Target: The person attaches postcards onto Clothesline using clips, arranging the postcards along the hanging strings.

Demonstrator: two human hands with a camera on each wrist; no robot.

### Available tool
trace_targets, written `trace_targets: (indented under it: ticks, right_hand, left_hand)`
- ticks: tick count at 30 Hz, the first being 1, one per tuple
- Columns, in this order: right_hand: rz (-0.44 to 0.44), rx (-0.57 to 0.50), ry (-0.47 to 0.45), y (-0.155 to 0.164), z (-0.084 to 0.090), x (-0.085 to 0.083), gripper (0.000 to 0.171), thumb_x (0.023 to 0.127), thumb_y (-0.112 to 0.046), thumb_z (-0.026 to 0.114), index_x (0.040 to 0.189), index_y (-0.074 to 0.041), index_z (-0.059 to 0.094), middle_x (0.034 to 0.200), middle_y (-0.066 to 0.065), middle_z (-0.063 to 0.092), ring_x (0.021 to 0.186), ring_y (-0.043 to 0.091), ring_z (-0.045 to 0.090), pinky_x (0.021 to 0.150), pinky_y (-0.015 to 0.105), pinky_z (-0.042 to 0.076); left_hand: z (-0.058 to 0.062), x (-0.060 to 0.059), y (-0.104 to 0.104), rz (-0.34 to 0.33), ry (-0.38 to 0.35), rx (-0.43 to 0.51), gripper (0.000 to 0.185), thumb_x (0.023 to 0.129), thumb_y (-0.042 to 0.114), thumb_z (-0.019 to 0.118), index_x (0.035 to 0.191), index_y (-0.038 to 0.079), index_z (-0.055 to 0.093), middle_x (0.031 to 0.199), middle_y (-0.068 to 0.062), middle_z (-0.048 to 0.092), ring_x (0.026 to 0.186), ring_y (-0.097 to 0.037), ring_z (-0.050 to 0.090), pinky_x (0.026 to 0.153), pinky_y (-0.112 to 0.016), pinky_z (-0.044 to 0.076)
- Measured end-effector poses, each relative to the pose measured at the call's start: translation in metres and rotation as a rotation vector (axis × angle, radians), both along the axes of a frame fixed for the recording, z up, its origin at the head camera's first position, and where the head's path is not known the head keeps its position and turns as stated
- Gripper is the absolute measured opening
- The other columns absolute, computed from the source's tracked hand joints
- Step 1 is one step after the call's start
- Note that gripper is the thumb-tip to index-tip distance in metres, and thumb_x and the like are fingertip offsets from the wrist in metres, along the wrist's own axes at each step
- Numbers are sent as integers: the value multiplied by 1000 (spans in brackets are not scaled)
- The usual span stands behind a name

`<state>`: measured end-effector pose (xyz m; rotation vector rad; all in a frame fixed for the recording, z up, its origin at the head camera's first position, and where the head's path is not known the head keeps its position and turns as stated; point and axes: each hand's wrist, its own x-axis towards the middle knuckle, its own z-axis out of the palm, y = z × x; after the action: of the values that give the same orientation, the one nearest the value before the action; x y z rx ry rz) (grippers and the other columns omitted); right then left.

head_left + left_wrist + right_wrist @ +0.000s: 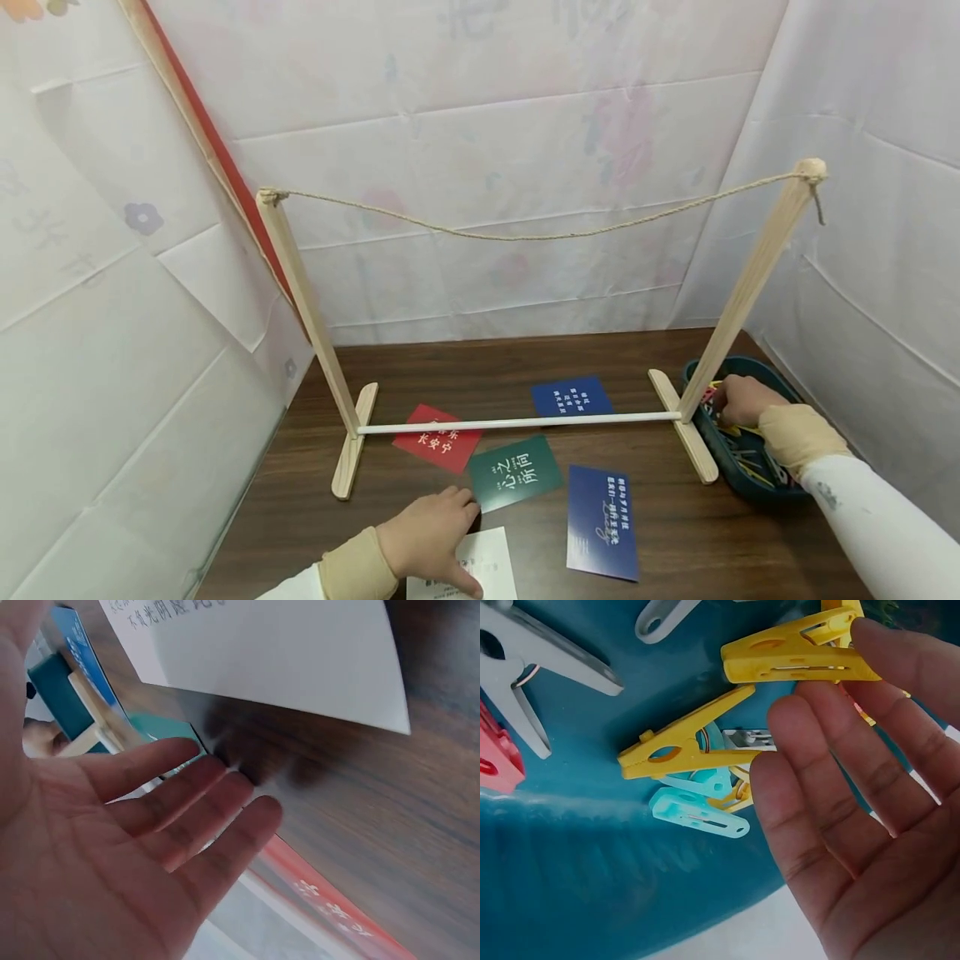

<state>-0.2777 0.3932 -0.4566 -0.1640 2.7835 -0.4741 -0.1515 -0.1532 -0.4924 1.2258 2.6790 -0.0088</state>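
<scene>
My left hand [433,533] lies low over a white card [491,562], fingers extended toward a green card [517,473]. In the left wrist view its fingers [217,814] are nearly straight, with the white card [292,664] beside them and nothing gripped. Over at the right, my right hand [746,402] reaches into a dark teal basket [738,479] of clothespins. The right wrist view shows the right hand [870,772] pinching one end of a yellow clothespin [780,656] between thumb and finger. Another yellow clothespin [682,739] lies just below it.
A wooden frame with a sagging twine [517,237] and a white crossbar [517,423] stands across the table. Its right post [750,287] rises beside the basket. A red card [437,450] and two blue cards, one nearer [602,521], lie on the wood.
</scene>
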Motion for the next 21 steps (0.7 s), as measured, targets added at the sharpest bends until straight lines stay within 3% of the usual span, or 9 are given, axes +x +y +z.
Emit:
trace_targets:
  ticks: [4, 9, 16, 21]
  right_hand:
    - [-20, -10, -8, -2, 0, 3, 19, 85, 2, 76, 103, 8, 76, 93, 16, 75, 78, 26, 61, 68, 38, 53]
    - [-24, -23, 0, -3, 0, 5, 10, 86, 1, 76, 95, 4, 77, 86, 11, 72, 73, 24, 58, 63, 34, 47]
    - [-14, -21, 16, -1, 0, 3, 7, 84, -3, 78, 90, 1, 76, 81, 8, 69, 71, 23, 58, 62, 34, 48]
    - [-10, -34, 31, -1, 1, 3, 2, 86, -1, 75, 84, -1, 74, 76, 5, 66, 67, 20, 56, 59, 32, 46]
  left_hand:
    - [-6, 1, 1, -15, -6, -26, 102, 75, 86, 80, 132, 2, 72, 125, -5, 67, 107, -16, 61, 89, -34, 63]
    - [-2, 7, 6, 22, -15, -102, 113, 67, 89, 82, 140, 5, 68, 137, -4, 65, 117, -16, 61, 97, -33, 61]
    - [-4, 11, 7, 2, 51, -135, 115, 65, 90, 83, 141, 6, 67, 133, -3, 66, 114, -14, 61, 93, -32, 62]
    - [-3, 9, 7, -9, 56, -136, 112, 63, 87, 87, 139, 7, 68, 129, -1, 67, 112, -13, 62, 92, -31, 62]
